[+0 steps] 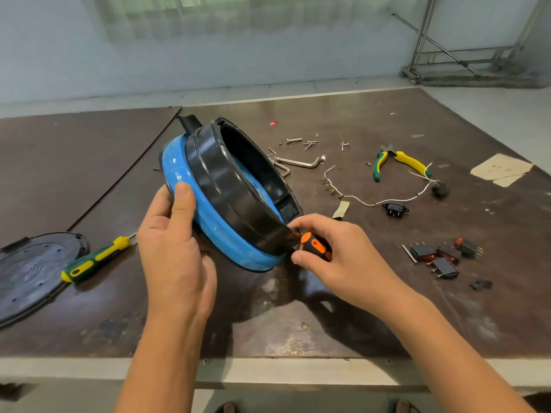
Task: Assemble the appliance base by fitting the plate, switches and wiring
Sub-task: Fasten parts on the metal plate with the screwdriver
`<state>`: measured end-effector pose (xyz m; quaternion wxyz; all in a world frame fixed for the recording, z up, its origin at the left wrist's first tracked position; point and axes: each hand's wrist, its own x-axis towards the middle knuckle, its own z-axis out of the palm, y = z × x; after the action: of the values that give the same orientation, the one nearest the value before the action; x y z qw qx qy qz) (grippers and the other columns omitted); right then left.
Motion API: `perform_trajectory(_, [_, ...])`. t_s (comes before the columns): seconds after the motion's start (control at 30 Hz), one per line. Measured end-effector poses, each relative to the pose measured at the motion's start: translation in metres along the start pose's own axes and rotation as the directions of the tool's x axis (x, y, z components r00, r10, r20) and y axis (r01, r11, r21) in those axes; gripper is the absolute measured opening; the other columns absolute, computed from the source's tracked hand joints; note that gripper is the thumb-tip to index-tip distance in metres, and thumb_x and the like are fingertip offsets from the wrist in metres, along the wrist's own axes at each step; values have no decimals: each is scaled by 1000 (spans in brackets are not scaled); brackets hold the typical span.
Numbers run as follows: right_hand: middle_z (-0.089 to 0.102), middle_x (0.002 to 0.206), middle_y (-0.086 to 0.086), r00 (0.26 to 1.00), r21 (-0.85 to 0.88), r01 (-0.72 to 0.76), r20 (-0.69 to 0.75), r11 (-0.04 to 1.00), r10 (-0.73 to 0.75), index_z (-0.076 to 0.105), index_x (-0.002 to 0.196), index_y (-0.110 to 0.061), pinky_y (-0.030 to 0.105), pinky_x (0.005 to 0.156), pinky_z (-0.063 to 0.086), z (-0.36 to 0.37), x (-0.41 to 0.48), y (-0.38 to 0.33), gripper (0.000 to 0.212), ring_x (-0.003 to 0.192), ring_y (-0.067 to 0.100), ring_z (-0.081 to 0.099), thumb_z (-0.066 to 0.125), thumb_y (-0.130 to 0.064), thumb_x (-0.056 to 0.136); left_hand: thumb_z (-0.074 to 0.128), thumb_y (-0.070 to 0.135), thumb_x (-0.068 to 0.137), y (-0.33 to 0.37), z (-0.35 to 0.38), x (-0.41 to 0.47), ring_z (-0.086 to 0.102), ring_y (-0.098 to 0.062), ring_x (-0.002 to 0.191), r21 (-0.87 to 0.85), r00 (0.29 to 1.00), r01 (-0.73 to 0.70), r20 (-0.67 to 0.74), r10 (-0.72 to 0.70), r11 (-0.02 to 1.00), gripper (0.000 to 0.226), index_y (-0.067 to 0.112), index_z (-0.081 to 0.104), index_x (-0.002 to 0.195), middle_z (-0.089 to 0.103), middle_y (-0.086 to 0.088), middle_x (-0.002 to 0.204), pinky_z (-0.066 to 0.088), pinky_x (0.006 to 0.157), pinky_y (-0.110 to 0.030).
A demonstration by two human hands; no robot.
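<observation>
A person is working at a dark brown counter [268,323], seen from above their own forearms. The counter's near edge is running just under the forearms, and its far edge is lying well beyond the hands, with pale floor past it. A seam between two boards is slanting away beyond the left hand. A bare stretch of counter is showing between the two forearms.

The left hand [176,242] is gripping the base [226,189], a round blue and black shell, with the thumb lying over its blue band. The base is tilting up on its edge, its hollow side facing right. The right hand [331,257] is pinching a stubby screwdriver [316,247] with an orange and black handle, held against the base's lower rim.

Left of the left hand a yellow screwdriver [95,260] is lying, and past it the black plate [32,269] near the counter's left side. Right of the right hand the switches [441,254] are lying in a loose cluster. Beyond that hand are a white wire [387,201], pliers [396,163], hex keys [298,162] and scattered screws [301,143].
</observation>
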<state>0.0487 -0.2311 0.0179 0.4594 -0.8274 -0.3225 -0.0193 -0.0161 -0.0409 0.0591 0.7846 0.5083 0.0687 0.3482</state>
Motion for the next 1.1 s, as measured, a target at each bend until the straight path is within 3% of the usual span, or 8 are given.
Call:
perform_trajectory(0.13, [66,77,-17,998,245,-69,28,967,64,68,113,-26,23,72,49,-7,1,3,32,71,2,60,72,-9,86,60,33,97,-3,-3,-2,65,-17,101,181,949,-58,316,-2,982,28,15,64,118,69,-3,109,55,88,-32])
perform_trajectory(0.27, [57,66,-8,997,460,-72,19,885,71,66,121,-7,20,59,43,-21,2,2,35,57,6,50,65,8,90,75,6,85,-23,2,-12,68,-15,112,437,812,-71,547,-202,897,51,20,56,131,70,3,121,56,92,-31])
perform_trajectory(0.33, [56,67,-1,997,505,-74,24,860,72,64,125,-6,24,58,44,-27,2,0,35,58,11,50,62,7,92,70,1,89,-41,8,-21,68,-8,106,549,824,-131,523,-218,825,46,19,59,129,72,6,114,56,93,-31])
perform_trajectory(0.47, [56,71,8,997,503,-79,30,861,74,62,128,-7,29,61,45,-31,0,-1,37,61,17,49,60,7,94,58,9,98,-60,14,-27,66,-4,82,687,915,-339,399,57,643,19,19,69,109,72,11,87,51,70,-22])
perform_trajectory(0.63, [63,74,2,997,529,-57,-18,847,78,61,133,-12,25,67,51,-35,0,4,43,67,15,55,63,3,94,55,10,100,-62,16,-28,68,-10,82,604,932,-275,358,54,748,20,22,71,106,73,8,87,55,72,-29])
perform_trajectory(0.8, [64,72,-4,978,509,-34,-162,860,134,69,114,-16,25,64,50,-39,4,10,27,63,18,54,68,-1,92,52,9,102,-58,16,-28,69,-12,97,509,942,-205,333,29,836,23,20,69,114,73,6,100,56,85,-29])
perform_trajectory(0.93, [67,73,-7,968,498,-32,-201,867,151,70,106,-13,22,62,49,-36,6,9,22,62,11,58,70,1,89,53,18,103,-60,8,-23,63,-23,87,530,942,-197,335,10,825,16,14,69,102,67,-8,93,54,80,-51])
perform_trajectory(1.1, [71,83,7,954,484,32,-275,875,118,67,106,-6,19,64,51,-25,6,2,21,68,12,67,68,4,88,52,23,104,-63,11,-26,62,-29,90,550,947,-159,319,-30,820,17,18,68,104,66,-9,95,54,83,-57])
